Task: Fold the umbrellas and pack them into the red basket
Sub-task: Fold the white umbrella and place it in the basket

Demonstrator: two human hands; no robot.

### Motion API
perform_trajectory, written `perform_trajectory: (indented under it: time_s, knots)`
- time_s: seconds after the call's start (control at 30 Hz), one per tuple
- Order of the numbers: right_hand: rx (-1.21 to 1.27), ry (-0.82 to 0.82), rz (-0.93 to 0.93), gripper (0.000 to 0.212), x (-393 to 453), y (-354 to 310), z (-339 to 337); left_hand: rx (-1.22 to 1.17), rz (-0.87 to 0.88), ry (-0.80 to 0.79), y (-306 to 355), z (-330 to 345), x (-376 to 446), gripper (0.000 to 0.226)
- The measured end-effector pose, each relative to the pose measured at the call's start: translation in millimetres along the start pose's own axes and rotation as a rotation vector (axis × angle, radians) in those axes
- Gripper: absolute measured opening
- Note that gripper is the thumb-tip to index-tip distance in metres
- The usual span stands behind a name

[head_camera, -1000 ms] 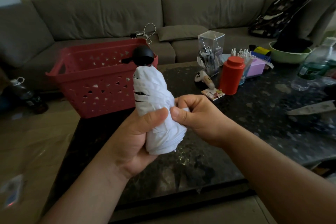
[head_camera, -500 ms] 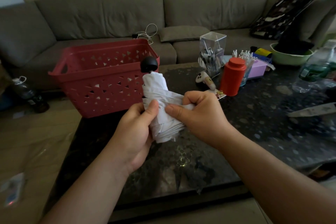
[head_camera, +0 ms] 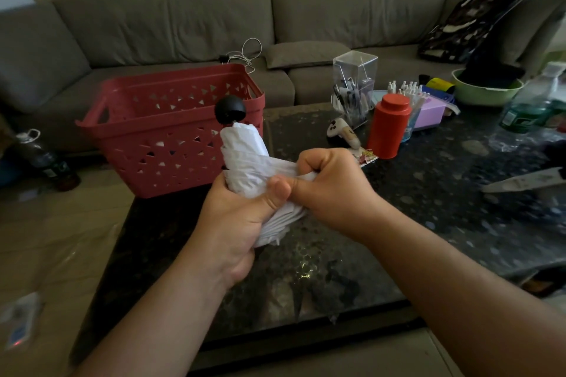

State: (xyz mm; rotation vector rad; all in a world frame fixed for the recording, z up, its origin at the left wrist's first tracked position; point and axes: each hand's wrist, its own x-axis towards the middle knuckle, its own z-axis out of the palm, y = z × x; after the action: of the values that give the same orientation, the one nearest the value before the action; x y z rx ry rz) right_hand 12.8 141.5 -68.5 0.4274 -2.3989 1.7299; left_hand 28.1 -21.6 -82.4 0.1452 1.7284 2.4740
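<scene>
- White folded umbrella (head_camera: 245,159): held upright above the dark speckled surface (head_camera: 428,208), its black knob handle (head_camera: 230,109) uppermost; the canopy is bunched and partly wrapped.
- Left hand (head_camera: 235,223): its grip is wrapped round the lower half of the umbrella, thumb pressed across the cloth.
- Right hand (head_camera: 330,184): its grip is curled tight on a fold of the canopy at the umbrella's right side, touching the left thumb.
- Red basket (head_camera: 171,135): set on the far left corner of the surface, just behind the umbrella; pale shapes are seen through its triangular holes, contents not identifiable.
- Red canister (head_camera: 388,125): stood right of the hands, beside a white game controller (head_camera: 341,131).
- Clear acrylic pen holder (head_camera: 353,86): placed behind the controller.
- Purple box (head_camera: 430,107), green bowl (head_camera: 487,89), plastic bottle (head_camera: 533,101): ranged along the far right.
- Knife (head_camera: 523,182): laid at the right edge.
- Grey sofa (head_camera: 183,27): behind the surface, with a white cable (head_camera: 248,53) on the seat.
</scene>
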Motion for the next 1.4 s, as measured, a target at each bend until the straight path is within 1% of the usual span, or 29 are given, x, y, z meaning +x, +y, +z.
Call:
perform_trajectory:
  time_s: [0.1, 0.17, 0.23, 0.3, 0.37, 0.4, 0.43, 0.5, 0.57, 0.6, 0.7, 0.73, 0.8, 0.83, 0.87, 0.9, 0.93, 0.97, 1.0, 1.03, 1.07, 1.1, 1.13, 1.2, 1.27, 1.4]
  knots:
    - [0.031, -0.009, 0.017, 0.059, 0, 0, -3, 0.001, 0.008, -0.004, 2, 1, 0, 0.079]
    - [0.059, -0.018, 0.063, 0.057, -1, 0, -3, -0.004, -0.025, -0.026, 4, 0, -1, 0.073]
    - [0.103, -0.019, 0.137, 0.055, -1, 0, -4, -0.038, -0.101, -0.031, 5, -1, -2, 0.060]
    - [0.185, -0.035, 0.218, 0.053, 1, -3, -8, -0.142, -0.213, -0.037, 7, -2, -3, 0.049]
    - [0.205, -0.062, 0.270, 0.059, 4, -6, -13, -0.261, -0.303, -0.060, 9, -3, -2, 0.040]
    - [0.205, -0.067, 0.294, 0.063, 5, -8, -16, -0.308, -0.337, -0.067, 9, -3, -1, 0.032]
    - [0.210, -0.061, 0.317, 0.061, 7, -8, -19, -0.344, -0.369, -0.070, 11, -4, -1, 0.024]
    - [0.237, -0.026, 0.354, 0.038, 9, -10, -27, -0.392, -0.401, -0.041, 13, -5, -1, 0.031]
    - [0.286, -0.001, 0.405, 0.028, 9, -11, -37, -0.423, -0.430, -0.027, 16, -7, 1, 0.026]
    - [0.308, 0.002, 0.437, 0.024, 9, -12, -41, -0.437, -0.444, -0.024, 17, -9, 2, 0.030]
    - [0.386, -0.014, 0.518, 0.021, 6, -14, -44, -0.509, -0.508, -0.025, 12, -17, 9, 0.056]
    - [0.438, -0.009, 0.526, 0.022, 5, -15, -42, -0.551, -0.523, -0.033, 11, -18, 9, 0.056]
    - [0.492, 0.061, 0.517, 0.026, 5, -17, -38, -0.613, -0.530, -0.043, 9, -18, 10, 0.039]
    - [0.442, 0.125, 0.490, 0.030, 7, -16, -36, -0.638, -0.528, -0.032, 10, -16, 9, 0.032]
    - [0.323, 0.212, 0.435, 0.031, 7, -16, -35, -0.661, -0.521, -0.012, 13, -13, 7, 0.027]
    - [0.136, 0.324, 0.332, 0.027, 7, -15, -34, -0.679, -0.506, 0.012, 15, -11, 5, 0.025]
    - [-0.075, 0.444, 0.182, 0.023, 6, -14, -33, -0.705, -0.491, 0.035, 16, -9, 5, 0.027]
    - [-0.255, 0.526, -0.007, 0.019, 4, -14, -32, -0.735, -0.481, 0.049, 18, -8, 5, 0.031]
    - [-0.389, 0.546, -0.204, 0.015, 1, -16, -31, -0.767, -0.473, 0.068, 17, -9, 7, 0.033]
    - [-0.482, 0.494, -0.381, 0.011, -3, -17, -26, -0.786, -0.462, 0.082, 16, -12, 10, 0.033]
    - [-0.531, 0.397, -0.513, 0.010, -7, -19, -18, -0.793, -0.445, 0.091, 15, -16, 14, 0.037]
    - [-0.553, 0.286, -0.591, 0.010, -11, -18, -7, -0.790, -0.436, 0.085, 13, -19, 17, 0.045]
    - [-0.579, 0.200, -0.639, 0.010, -16, -17, 4, -0.792, -0.443, 0.067, 11, -20, 18, 0.049]
    - [-0.648, 0.119, -0.680, 0.009, -19, -9, 20, -0.817, -0.478, -0.025, 12, -18, 16, 0.048]
    - [-0.658, 0.101, -0.658, 0.009, -19, -4, 27, -0.830, -0.466, -0.068, 14, -14, 12, 0.050]
    - [-0.616, 0.164, -0.632, 0.011, -17, -2, 29, -0.788, -0.374, -0.045, 15, -11, 13, 0.056]
